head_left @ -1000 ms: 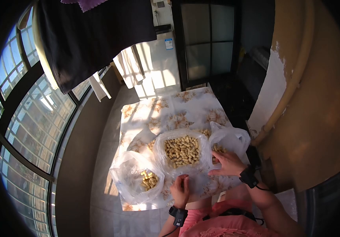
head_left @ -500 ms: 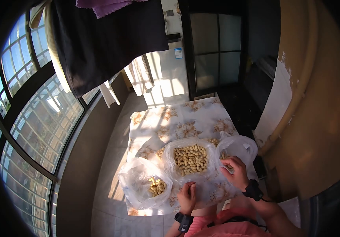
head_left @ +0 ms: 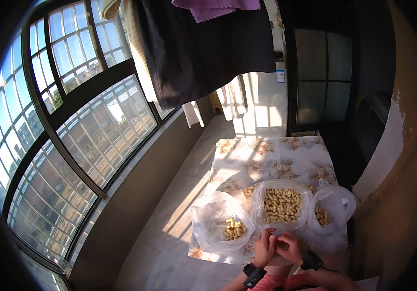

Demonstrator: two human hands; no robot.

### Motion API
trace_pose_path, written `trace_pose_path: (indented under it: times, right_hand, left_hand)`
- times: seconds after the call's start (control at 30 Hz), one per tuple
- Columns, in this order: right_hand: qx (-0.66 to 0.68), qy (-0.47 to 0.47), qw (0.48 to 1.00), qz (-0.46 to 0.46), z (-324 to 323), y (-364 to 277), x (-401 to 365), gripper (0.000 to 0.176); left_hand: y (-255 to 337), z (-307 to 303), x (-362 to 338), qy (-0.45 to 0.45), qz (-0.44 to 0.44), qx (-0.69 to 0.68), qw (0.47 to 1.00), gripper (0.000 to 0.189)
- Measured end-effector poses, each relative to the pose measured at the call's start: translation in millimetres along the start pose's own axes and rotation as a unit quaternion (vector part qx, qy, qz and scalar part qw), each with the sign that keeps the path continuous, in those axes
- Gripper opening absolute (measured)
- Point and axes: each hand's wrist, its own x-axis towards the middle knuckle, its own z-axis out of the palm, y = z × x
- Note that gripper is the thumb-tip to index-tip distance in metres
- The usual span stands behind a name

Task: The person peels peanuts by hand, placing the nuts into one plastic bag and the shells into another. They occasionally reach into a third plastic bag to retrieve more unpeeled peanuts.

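My left hand and my right hand meet at the front edge of the table, fingers curled and fingertips together. Anything between the fingers is too small or hidden to make out. Just beyond them sits the middle clear plastic bag, opened wide around a large heap of unshelled peanuts. To the left stands another plastic bag with a smaller pile of peanuts. A third plastic bag, on the right, has some peanuts in it.
A flowered cloth covers the table, and a few peanuts show behind the middle bag. Barred windows line the left side. Dark clothing hangs above. A tan wall stands at the right.
My right hand has moved from the right bag to meet my left hand at the table's front. The view has turned left, so the table appears further right.
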Motion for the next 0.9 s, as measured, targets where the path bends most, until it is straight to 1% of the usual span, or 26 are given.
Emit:
trace_pose_path:
  times: [0.07,0.17,0.23,0.3,0.33,0.4,0.43,0.5,0.57,0.6,0.63,0.7,0.77,0.9]
  right_hand:
    - [0.007,0.026,1.000,0.003,-1.5,0.5,0.6,0.027]
    - [-0.009,0.024,1.000,-0.016,-1.7,2.5,0.5,0.029]
    - [-0.012,0.025,1.000,-0.010,-1.4,4.6,-0.1,0.030]
    - [-0.016,0.032,0.999,-0.007,-1.6,0.6,-1.9,0.028]
    - [-0.019,0.037,0.999,0.003,-0.9,-0.5,-2.0,0.028]
    - [0.020,0.049,0.999,0.013,2.1,3.0,-2.3,0.019]
    - [0.000,0.043,0.999,0.014,3.6,10.8,-5.2,0.018]
    - [0.024,0.051,0.998,0.005,3.9,12.9,-4.5,0.018]
    - [0.033,0.062,0.997,0.028,-3.4,0.0,-2.0,0.018]
    - [0.030,0.077,0.996,0.034,-5.2,-0.8,-1.8,0.016]
    - [0.056,0.090,0.993,0.058,-4.3,1.5,-2.9,0.016]
    - [0.089,0.103,0.985,0.101,-2.1,9.4,-7.3,0.017]
    - [0.084,0.105,0.985,0.104,-2.3,8.1,-8.4,0.018]
    - [0.059,0.097,0.988,0.100,-3.7,5.1,-7.5,0.019]
  left_hand:
    - [-3.6,2.2,-1.3,-0.009,-0.012,-0.012,1.000,0.028]
    - [-6.6,3.1,-2.2,-0.005,-0.012,0.002,1.000,0.031]
    - [-6.0,2.1,-1.1,-0.009,-0.018,-0.002,1.000,0.033]
    - [-7.5,2.4,-2.0,-0.010,-0.007,0.005,1.000,0.026]
    - [-6.3,2.0,-1.9,-0.007,-0.002,0.009,1.000,0.026]
    - [-7.8,3.4,-1.7,0.000,0.006,0.010,1.000,0.029]
    - [-6.3,3.6,-2.0,0.000,0.002,0.003,1.000,0.031]
    - [-5.0,2.4,-1.3,-0.010,-0.013,0.007,1.000,0.030]
    - [-7.9,2.8,-1.7,-0.009,-0.008,0.010,1.000,0.031]
    - [-7.8,3.6,-1.4,-0.001,0.007,0.016,1.000,0.030]
    - [-6.9,4.4,-1.3,0.010,0.024,0.023,0.999,0.029]
    - [-3.4,5.5,-1.7,0.001,0.008,0.012,1.000,0.025]
    - [0.3,5.4,-1.0,-0.009,0.025,0.021,0.999,0.022]
    - [-2.7,5.4,-1.7,-0.022,0.003,0.024,0.999,0.016]
